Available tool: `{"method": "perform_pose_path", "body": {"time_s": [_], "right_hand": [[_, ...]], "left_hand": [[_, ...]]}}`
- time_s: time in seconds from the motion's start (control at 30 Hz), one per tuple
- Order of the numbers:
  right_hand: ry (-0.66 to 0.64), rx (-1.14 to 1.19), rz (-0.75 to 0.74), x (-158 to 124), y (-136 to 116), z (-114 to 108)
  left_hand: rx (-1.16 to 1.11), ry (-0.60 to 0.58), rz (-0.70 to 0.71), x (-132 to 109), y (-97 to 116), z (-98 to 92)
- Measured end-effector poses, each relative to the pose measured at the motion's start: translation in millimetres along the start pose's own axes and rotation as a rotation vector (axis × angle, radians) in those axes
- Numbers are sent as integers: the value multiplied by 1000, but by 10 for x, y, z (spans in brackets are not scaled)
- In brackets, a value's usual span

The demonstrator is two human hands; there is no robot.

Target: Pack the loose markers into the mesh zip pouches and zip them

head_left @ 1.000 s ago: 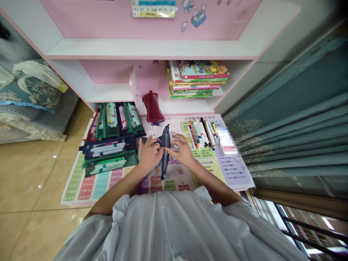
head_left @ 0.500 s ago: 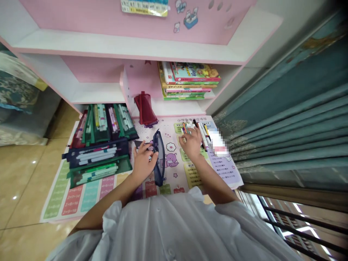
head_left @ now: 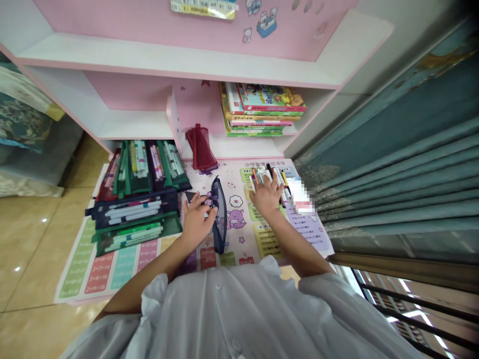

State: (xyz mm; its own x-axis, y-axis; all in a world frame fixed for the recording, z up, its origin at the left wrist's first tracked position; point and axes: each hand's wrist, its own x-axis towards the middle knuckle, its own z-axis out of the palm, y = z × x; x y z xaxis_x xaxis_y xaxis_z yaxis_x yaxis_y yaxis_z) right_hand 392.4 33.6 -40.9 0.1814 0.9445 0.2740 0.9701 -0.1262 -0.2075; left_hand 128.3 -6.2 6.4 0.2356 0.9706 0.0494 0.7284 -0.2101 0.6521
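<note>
My left hand [head_left: 198, 222] is at the left edge of a navy mesh pencil pouch [head_left: 220, 219], its thumb and fingertips closed on that edge. The pouch lies lengthwise with its zipper side gaping. Over a loose pile of pens and markers [head_left: 284, 187] is my right hand [head_left: 267, 195]; its fingers are spread and touch the pile, which they partly cover. I cannot see a pen gripped in it.
Filled mesh pouches [head_left: 138, 212] with pens lie at the left. Red mesh pouches [head_left: 204, 149] rest by the shelf [head_left: 243, 148]. Stacked books [head_left: 265, 112] fill the shelf's right side. A pixelated patch covers something right of the pens, near a curtain [head_left: 374, 174].
My right hand has shifted slightly right and forward onto the pens, and its fingers have spread from a bent, pinch-like shape. My left hand stays at the navy pouch.
</note>
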Motion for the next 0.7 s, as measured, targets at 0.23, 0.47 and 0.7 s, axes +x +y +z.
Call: {"method": "perform_pose_path", "body": {"time_s": [0.23, 0.47, 0.7], "right_hand": [[-59, 68, 0, 34, -43, 14], [31, 298, -50, -201, -508, -432], [-52, 474, -197, -444, -964, -631]], "left_hand": [[17, -7, 2, -4, 12, -6], [0, 5, 14, -8, 3, 10], [-1, 2, 9, -11, 19, 2]]}}
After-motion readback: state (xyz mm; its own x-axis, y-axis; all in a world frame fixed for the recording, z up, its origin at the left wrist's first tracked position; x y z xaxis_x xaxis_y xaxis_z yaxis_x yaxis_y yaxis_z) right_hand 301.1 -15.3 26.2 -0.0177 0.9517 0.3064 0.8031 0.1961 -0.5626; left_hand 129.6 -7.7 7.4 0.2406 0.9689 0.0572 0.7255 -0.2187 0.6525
